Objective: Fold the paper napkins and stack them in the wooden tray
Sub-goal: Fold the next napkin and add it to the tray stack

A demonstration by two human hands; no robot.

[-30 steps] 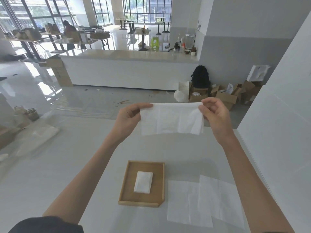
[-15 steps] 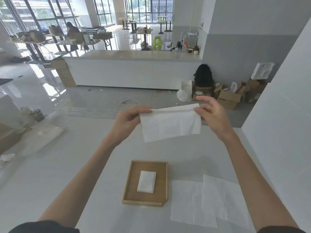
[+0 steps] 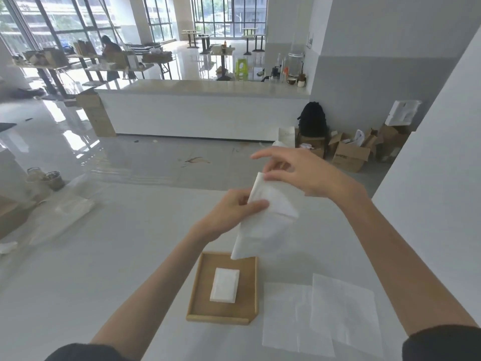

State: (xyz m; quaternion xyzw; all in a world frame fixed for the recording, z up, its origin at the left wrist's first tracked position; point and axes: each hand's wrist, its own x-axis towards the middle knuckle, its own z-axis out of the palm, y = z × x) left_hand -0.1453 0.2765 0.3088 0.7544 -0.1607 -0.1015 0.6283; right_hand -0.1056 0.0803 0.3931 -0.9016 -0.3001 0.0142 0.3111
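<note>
A white paper napkin (image 3: 263, 225) hangs in the air above the table, folded over on itself. My left hand (image 3: 229, 212) pinches its left edge between thumb and fingers. My right hand (image 3: 302, 173) holds its upper end, with the index finger stretched out above. Below them a wooden tray (image 3: 200, 298) lies on the white table, and one folded napkin (image 3: 224, 285) rests in its middle. Two unfolded napkins (image 3: 320, 316) lie flat and overlapping on the table right of the tray.
A white wall (image 3: 437, 199) borders the table on the right. Clear plastic wrapping (image 3: 65, 212) lies at the table's far left. Beyond the table's far edge are the floor, a white counter (image 3: 203, 113) and cardboard boxes (image 3: 351, 152).
The napkin was stretched wide between both hands. My right hand has swung its end over toward the left, so the napkin now hangs doubled and lower, just above the tray.
</note>
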